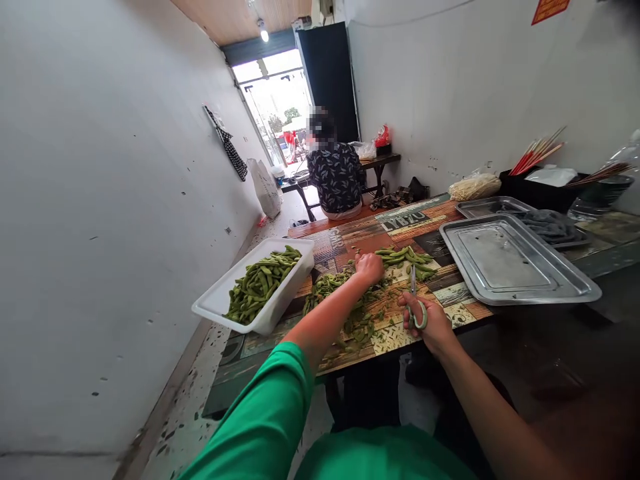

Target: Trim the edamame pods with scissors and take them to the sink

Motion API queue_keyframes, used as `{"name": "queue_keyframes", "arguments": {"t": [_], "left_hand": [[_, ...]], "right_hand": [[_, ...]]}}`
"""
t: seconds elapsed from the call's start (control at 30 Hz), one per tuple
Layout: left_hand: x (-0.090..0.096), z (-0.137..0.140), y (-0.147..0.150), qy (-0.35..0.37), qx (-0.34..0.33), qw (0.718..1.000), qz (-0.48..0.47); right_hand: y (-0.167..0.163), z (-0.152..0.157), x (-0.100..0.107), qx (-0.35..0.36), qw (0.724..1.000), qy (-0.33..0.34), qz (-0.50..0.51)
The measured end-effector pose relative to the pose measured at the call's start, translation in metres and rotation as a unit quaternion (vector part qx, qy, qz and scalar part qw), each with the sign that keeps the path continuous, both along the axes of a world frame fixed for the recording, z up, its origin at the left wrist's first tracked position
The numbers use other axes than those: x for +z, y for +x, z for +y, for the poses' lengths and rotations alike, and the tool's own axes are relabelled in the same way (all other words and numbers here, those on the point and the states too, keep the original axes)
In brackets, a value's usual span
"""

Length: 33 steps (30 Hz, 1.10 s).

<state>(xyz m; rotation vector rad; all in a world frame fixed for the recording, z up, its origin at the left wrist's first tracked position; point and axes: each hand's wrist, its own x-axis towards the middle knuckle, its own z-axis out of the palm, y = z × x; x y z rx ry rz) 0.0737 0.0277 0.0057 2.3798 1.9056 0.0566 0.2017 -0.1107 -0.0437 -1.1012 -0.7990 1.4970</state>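
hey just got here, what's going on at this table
Someone in green is at a table strewn with green pods and scraps. Their right hand holds scissors; their left hand is down among the pods, its grip hidden. A white tub on the left holds a heap of pods; a metal tray lies on the right.

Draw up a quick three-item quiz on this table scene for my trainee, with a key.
1. Name the tool in the right hand.
2. True or false: the white tub holds green pods.
3. Multiple choice. The large metal tray lies:
A) inside the white tub
B) to the left of the white tub
C) to the right of the right hand

Key: 1. Scissors. 2. True. 3. C.
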Motion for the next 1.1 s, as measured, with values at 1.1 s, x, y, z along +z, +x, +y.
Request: {"name": "queue_keyframes", "arguments": {"t": [1.1], "left_hand": [[-0.004,-0.079,-0.055,-0.203,0.065,0.629,-0.748]], "right_hand": [[-0.035,-0.007,0.008,0.080,0.981,0.045,-0.171]]}}
